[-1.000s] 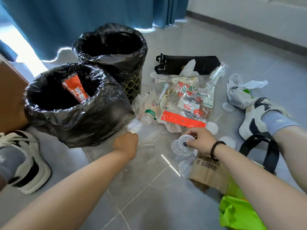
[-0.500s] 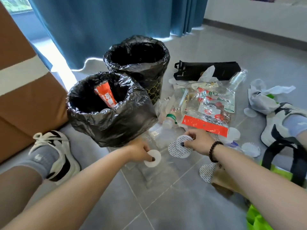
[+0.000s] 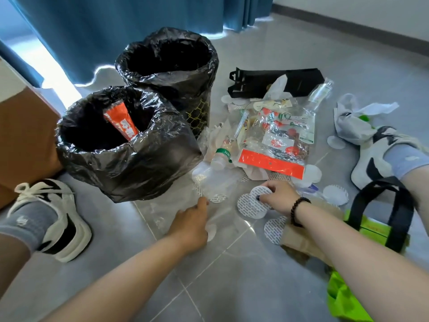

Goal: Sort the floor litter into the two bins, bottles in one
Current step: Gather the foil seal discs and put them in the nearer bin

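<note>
Two bins lined with black bags stand on the floor: the near bin (image 3: 130,168) holds an orange wrapper (image 3: 120,122), and the far bin (image 3: 167,73) looks dark inside. To their right lies litter: a small green-labelled bottle (image 3: 221,156), a clear bottle (image 3: 321,92) and a clear printed plastic bag (image 3: 274,145). My left hand (image 3: 192,225) holds a white disc (image 3: 211,232) under its fingers, with one finger stretched toward a patterned seal disc (image 3: 217,198) under clear plastic. My right hand (image 3: 278,196) pinches round patterned seal discs (image 3: 251,204) on the floor.
A black bag (image 3: 274,81) and a white plastic bag (image 3: 352,122) lie behind the litter. A green tote with black handles (image 3: 376,228) and a brown paper bag (image 3: 301,240) sit at right. My shoes (image 3: 58,217) flank the scene; a cardboard box (image 3: 21,135) is left.
My left hand picked up a white disc and now reaches back toward the litter with it. My right hand stays on the seal discs. The view shifted.
</note>
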Action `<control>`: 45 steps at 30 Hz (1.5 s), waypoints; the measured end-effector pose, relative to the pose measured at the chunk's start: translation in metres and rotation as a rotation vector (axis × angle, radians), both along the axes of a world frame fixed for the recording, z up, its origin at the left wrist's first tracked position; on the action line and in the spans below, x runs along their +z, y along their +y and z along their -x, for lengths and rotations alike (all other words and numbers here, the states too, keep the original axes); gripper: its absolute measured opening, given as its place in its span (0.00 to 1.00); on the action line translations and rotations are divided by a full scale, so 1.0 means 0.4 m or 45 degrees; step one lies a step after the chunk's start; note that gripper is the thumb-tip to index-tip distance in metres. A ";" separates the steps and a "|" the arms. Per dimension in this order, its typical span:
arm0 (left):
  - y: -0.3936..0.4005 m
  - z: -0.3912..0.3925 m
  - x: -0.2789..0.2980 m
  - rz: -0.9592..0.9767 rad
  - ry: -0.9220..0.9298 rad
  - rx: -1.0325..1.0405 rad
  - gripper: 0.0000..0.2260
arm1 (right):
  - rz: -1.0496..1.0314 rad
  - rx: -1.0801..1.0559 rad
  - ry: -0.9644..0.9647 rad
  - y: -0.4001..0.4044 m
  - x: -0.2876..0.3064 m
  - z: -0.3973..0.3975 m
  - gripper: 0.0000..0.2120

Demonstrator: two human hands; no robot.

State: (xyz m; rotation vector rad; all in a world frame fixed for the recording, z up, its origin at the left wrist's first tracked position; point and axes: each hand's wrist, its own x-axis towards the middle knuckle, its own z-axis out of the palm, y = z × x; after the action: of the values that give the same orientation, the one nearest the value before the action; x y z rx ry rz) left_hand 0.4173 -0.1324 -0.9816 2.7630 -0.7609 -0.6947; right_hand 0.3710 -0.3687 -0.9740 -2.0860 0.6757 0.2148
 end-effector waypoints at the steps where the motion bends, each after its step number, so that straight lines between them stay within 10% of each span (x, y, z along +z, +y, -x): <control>1: -0.002 0.003 0.004 -0.004 -0.021 -0.062 0.15 | -0.007 0.010 -0.010 0.010 0.001 -0.005 0.07; 15: 0.075 -0.084 0.228 0.466 0.488 0.240 0.14 | -0.236 -0.070 -0.126 0.062 0.069 -0.067 0.10; 21: 0.148 -0.139 0.518 0.745 0.253 0.153 0.11 | -0.343 -0.151 -0.137 0.083 0.076 -0.067 0.10; 26: 0.253 -0.244 0.589 1.240 0.020 0.637 0.14 | -0.415 -0.163 -0.169 0.115 0.086 -0.067 0.08; 35: 0.281 -0.313 0.405 0.733 -0.420 0.713 0.30 | -0.499 -0.153 -0.276 0.140 0.115 -0.067 0.11; 41: 0.136 -0.170 0.378 0.945 -1.082 0.371 0.14 | -0.771 -0.300 -0.432 0.144 0.154 -0.097 0.09; 45: 0.037 -0.100 0.349 0.924 -0.891 0.090 0.11 | -0.878 -0.287 -0.534 0.157 0.202 -0.110 0.08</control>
State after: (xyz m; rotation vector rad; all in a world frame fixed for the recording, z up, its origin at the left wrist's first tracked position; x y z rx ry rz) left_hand 0.4573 -0.1175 -0.8418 2.2753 -0.8029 0.5230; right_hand 0.4150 -0.3059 -0.8932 -1.3226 0.4808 -0.1098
